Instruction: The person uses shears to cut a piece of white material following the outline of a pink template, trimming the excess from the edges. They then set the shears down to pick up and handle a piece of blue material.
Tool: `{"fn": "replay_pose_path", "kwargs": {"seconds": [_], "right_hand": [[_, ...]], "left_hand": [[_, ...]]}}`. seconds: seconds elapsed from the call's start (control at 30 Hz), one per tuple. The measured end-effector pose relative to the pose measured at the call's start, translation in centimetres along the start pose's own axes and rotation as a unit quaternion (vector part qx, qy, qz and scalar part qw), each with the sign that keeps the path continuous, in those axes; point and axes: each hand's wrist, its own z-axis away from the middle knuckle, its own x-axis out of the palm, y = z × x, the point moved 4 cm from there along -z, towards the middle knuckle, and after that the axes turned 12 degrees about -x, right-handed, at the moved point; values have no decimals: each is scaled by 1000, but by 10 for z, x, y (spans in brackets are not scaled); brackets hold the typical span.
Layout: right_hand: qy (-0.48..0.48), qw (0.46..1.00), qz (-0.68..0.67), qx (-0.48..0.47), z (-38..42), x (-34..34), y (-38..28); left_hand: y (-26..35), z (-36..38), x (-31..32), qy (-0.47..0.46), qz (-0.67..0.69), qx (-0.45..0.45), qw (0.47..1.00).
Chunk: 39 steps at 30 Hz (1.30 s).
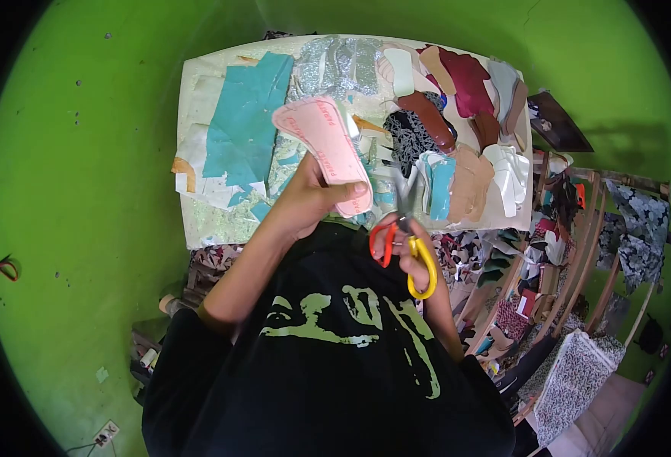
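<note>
My left hand (305, 199) grips a pink insole-shaped piece (321, 145) by its narrow lower end, thumb on top. Red lettering is printed across the piece, and its wide end points up and left above the table. In my right hand (414, 265) is a pair of scissors (404, 196) with one red and one yellow handle loop. My fingers are through the loops and the blades point upward, apart from the pink piece. A turquoise sheet (248, 122) lies on the table (198, 232) beyond my left hand.
Stacks of cut pieces lie at the table's right: brown (430, 122), maroon (465, 84), tan (470, 183) and white (508, 179). Silvery glitter material (335, 65) is at the back. A wooden rack (579, 251) with fabric scraps stands to the right. A green wall (84, 190) surrounds the table.
</note>
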Motion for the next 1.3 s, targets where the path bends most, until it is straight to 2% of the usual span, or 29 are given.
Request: {"fn": "replay_pose_path", "kwargs": {"seconds": [0.13, 0.17, 0.23, 0.33, 0.53, 0.63, 0.73, 0.83, 0.97, 1.13, 1.3], "right_hand": [[166, 973, -42, -156, -20, 13, -14], [219, 964, -22, -150, -25, 21, -26], [225, 961, 52, -150, -30, 27, -41], [186, 968, 98, -136, -32, 27, -42], [151, 975, 128, -99, -29, 34, -47], [141, 978, 138, -67, -27, 40, -48], [122, 978, 155, -65, -27, 44, -45], [107, 977, 167, -72, -27, 47, -46], [101, 978, 170, -60, -26, 50, -46], [94, 980, 164, -54, -24, 51, -45], [79, 984, 151, -49, -23, 49, -42]], "left_hand": [[-19, -3, 9, 3, -42, 7, 999], [-22, -3, 13, 3, -53, 4, 999], [-23, -1, 17, 3, -90, 4, 996], [-26, 2, 18, 21, -130, 24, 991], [-30, 4, 12, -46, -47, 3, 998], [-31, -2, 10, -5, -6, 11, 1000], [-14, 7, 16, 79, -75, 58, 992], [-11, 5, 15, 93, -96, 124, 983], [-6, 5, 15, 102, -117, 165, 974], [3, 8, 11, 116, -147, 164, 969], [2, 8, 4, 106, -166, 118, 973]]}}
